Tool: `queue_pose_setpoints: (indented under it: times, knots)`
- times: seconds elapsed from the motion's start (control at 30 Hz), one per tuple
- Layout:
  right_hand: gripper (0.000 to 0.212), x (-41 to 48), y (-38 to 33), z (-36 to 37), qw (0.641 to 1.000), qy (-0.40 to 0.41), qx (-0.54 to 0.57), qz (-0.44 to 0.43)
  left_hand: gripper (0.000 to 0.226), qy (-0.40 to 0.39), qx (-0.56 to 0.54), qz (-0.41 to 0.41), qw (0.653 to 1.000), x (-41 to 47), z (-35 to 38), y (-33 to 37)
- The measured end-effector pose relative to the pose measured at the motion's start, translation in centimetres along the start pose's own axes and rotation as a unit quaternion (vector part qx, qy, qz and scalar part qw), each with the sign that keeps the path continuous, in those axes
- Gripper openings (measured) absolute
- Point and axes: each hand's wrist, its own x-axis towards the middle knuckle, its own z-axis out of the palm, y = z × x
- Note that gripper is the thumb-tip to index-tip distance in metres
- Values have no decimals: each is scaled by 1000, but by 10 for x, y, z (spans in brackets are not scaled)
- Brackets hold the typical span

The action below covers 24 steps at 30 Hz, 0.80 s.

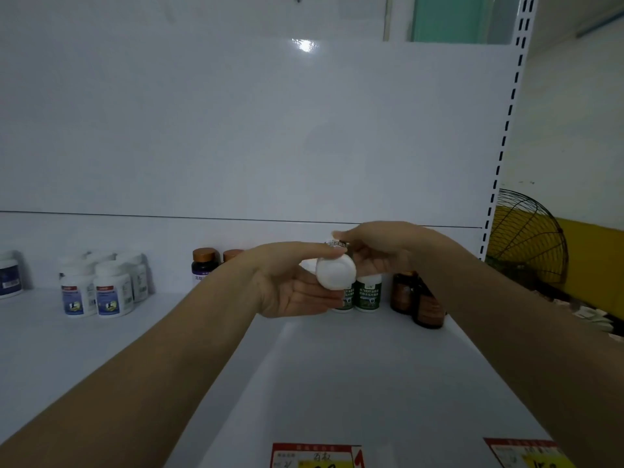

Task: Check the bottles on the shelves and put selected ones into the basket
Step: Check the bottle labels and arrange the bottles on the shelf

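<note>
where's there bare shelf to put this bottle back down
The front of the shelf is bare, from the back row to the price tags. At the back, a gap lies between the white bottles and the gold-capped bottles. Crowded at back right: green bottles beside brown bottles.

A white bottle [336, 272] lies tipped (round end toward camera) above the shelf [337, 366].

Left hand [289, 282], right hand [383, 253] (both curled)
</note>
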Motion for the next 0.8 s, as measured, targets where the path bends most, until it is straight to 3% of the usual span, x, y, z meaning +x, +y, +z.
queue_pose_setpoints:
  times: [0.1,0.2,0.37,0.5,0.63,0.73,0.8]
  knots:
    - [21,-9,-13,-6,992,7,36,-123,48,38,24,122,991,9,1,-7]
    - [29,-18,-16,-11,968,30,-42,-247,39,123,86,254,956,18,-2,-15]
    - [33,-24,-3,-9,944,77,-222,-234,51,131,133,308,933,34,-4,-35]
    - [35,-18,-6,-11,921,124,-299,-217,52,155,218,312,912,46,2,-40]
    - [36,-11,-3,-19,917,148,-329,-169,45,190,431,254,845,46,7,-47]
    - [46,1,15,-21,885,187,-407,-126,71,195,555,160,793,53,-1,-67]
    - [43,11,32,-22,872,192,-438,-100,88,187,613,89,763,60,-6,-82]
